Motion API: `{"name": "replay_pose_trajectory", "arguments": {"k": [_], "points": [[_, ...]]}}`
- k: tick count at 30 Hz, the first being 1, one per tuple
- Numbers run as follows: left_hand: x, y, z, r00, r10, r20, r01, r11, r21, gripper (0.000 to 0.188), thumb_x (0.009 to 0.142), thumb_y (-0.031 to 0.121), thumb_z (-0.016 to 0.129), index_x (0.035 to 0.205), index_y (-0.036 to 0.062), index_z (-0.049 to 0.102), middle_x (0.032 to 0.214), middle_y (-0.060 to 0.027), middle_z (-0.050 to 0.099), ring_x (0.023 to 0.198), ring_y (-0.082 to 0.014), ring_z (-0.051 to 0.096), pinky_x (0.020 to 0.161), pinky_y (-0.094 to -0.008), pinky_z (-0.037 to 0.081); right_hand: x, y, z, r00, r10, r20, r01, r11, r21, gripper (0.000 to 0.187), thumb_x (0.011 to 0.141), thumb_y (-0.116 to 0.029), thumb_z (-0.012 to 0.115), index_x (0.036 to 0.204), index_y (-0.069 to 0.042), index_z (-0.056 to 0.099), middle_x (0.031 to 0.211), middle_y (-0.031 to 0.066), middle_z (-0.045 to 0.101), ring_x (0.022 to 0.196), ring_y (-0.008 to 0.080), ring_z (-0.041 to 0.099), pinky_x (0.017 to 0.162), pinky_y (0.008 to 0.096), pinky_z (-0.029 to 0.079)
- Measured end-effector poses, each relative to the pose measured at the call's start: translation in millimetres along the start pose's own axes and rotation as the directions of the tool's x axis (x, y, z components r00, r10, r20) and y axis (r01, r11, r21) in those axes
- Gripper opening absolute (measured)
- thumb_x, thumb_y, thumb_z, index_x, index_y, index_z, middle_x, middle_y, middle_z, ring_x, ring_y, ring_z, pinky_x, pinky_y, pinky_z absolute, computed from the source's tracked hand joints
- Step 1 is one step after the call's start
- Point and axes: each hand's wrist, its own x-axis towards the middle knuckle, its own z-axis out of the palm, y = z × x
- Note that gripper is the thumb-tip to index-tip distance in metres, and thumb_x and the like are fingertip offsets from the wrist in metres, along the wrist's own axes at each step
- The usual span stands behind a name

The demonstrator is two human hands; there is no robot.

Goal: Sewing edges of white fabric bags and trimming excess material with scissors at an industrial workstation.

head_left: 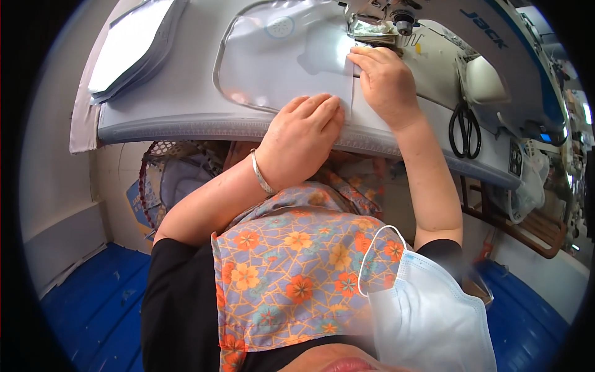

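Note:
A translucent plastic panel (260, 65) with rounded corners and a corded rim lies on the sewing table. My left hand (304, 133), with a bangle at its wrist, rests palm down across the panel's near edge. Its fingers lie over the plastic and its thumb is hidden. Farther off, my right hand (389, 80) has its fingers and thumb drawn in at the panel's right edge, close beside the needle area. The sewing machine head (406, 22) is above and just beyond those fingertips; the needle itself cannot be made out.
White stacked sheets (133, 49) lie at the far left. Black-handled scissors (465, 130) rest right of my right forearm. The machine arm (508, 56) closes off the right side. The table's front edge (186, 127) carries a ruler strip. A mesh basket (161, 177) stands underneath.

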Motion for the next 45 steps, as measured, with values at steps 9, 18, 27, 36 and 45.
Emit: {"name": "replay_pose_trajectory", "arguments": {"k": [9,18,27,36,45], "points": [[25.9,-35.7,11.2,0.998,-0.035,-0.052,0.033,0.999,-0.035,0.024,0.084,0.012,0.068,0.105,0.0007,0.066,0.109,-0.0092,0.065,0.107,-0.0274,0.063,0.093,-0.0409,0.051,1.1,-0.5,-0.1,1.000,-0.002,0.002,0.002,1.000,-0.030,0.029,0.081,0.003,0.063,0.106,-0.006,0.074,0.112,0.0060,0.074,0.104,0.0255,0.067,0.093,0.0377,0.055],[55.3,-77.4,23.2,1.000,0.014,-0.021,-0.013,1.000,0.027,0.012,0.087,0.013,0.062,0.094,0.0054,0.069,0.102,-0.0076,0.067,0.106,-0.0275,0.064,0.092,-0.0412,0.052,2.0,-2.0,5.0,1.000,0.009,-0.010,-0.010,0.996,-0.086,0.032,0.080,0.003,0.065,0.109,-0.007,0.074,0.108,0.0044,0.071,0.100,0.0258,0.066,0.089,0.0379,0.055],[87.8,-117.8,34.0,0.999,-0.011,0.043,0.008,0.997,0.078,0.017,0.086,0.009,0.057,0.096,0.0050,0.070,0.107,-0.0088,0.068,0.109,-0.0280,0.063,0.095,-0.0417,0.051,13.7,0.3,4.4,0.998,0.062,0.009,-0.060,0.989,-0.135,0.033,0.081,0.001,0.065,0.112,-0.005,0.072,0.102,0.0076,0.063,0.098,0.0303,0.062,0.088,0.0396,0.053],[85.2,-115.8,10.1,0.991,0.007,-0.137,0.005,0.996,0.090,0.021,0.087,0.016,0.061,0.102,0.0074,0.073,0.112,-0.0066,0.070,0.116,-0.0255,0.063,0.106,-0.0398,0.045,12.0,-14.2,-18.6,0.999,0.034,0.003,-0.033,0.994,-0.102,0.027,0.083,0.001,0.064,0.108,-0.003,0.072,0.102,0.0104,0.065,0.096,0.0310,0.063,0.086,0.0404,0.052],[168.0,-199.5,2.5,0.937,-0.343,0.064,0.320,0.917,0.239,0.027,0.089,0.017,0.057,0.105,0.0075,0.077,0.117,-0.0148,0.072,0.118,-0.0310,0.065,0.097,-0.0403,0.053,15.9,-20.6,-23.4,0.999,0.004,-0.033,-0.005,1.000,-0.018,0.023,0.084,0.004,0.062,0.103,-0.002,0.073,0.097,0.0111,0.068,0.087,0.0301,0.065,0.077,0.0393,0.053]]}}
